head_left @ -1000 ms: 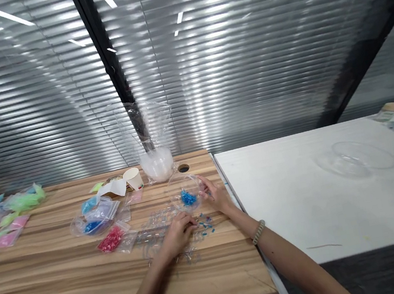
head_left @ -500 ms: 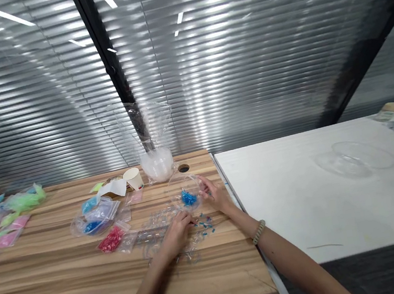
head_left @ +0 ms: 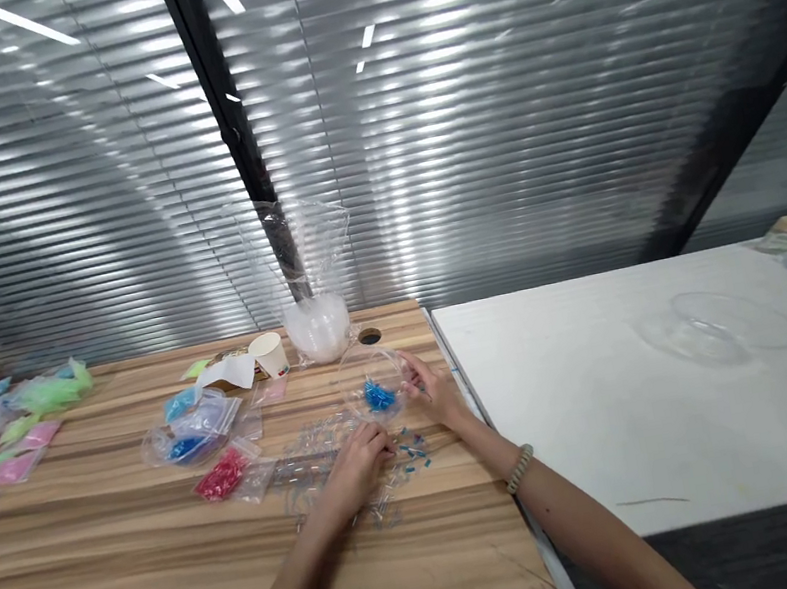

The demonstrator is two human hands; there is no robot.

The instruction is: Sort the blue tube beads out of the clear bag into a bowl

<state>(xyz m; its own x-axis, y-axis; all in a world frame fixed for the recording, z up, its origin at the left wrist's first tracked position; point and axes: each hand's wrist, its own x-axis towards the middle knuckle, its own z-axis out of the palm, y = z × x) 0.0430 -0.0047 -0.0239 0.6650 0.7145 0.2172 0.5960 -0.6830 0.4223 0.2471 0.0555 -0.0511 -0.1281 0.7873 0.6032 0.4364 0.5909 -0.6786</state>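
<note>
My right hand (head_left: 432, 391) grips the right side of a clear round dish (head_left: 347, 376), its fingers at the rim. Inside the dish sits a heap of small blue pieces (head_left: 379, 395). Just nearer to me, my left hand (head_left: 362, 460) is low over the wooden table with its fingertips pinched together; whatever is between them is too small to make out. Small clear, tube-like pieces (head_left: 309, 467) lie spread around and under the left hand. Several loose blue pieces (head_left: 413, 450) are scattered to the right of its fingertips.
Left of the pieces lie a bag of red pieces (head_left: 221, 475) and a clear dish with bags (head_left: 154, 448). A paper cup (head_left: 268, 355) and a plastic bag with white contents (head_left: 318, 328) stand behind. Clear lids (head_left: 737, 320) rest on the white table (head_left: 576, 425).
The view has shifted slightly. Both hands keep nearly the same places, the right still at the dish and the left still pinched over the pieces.
</note>
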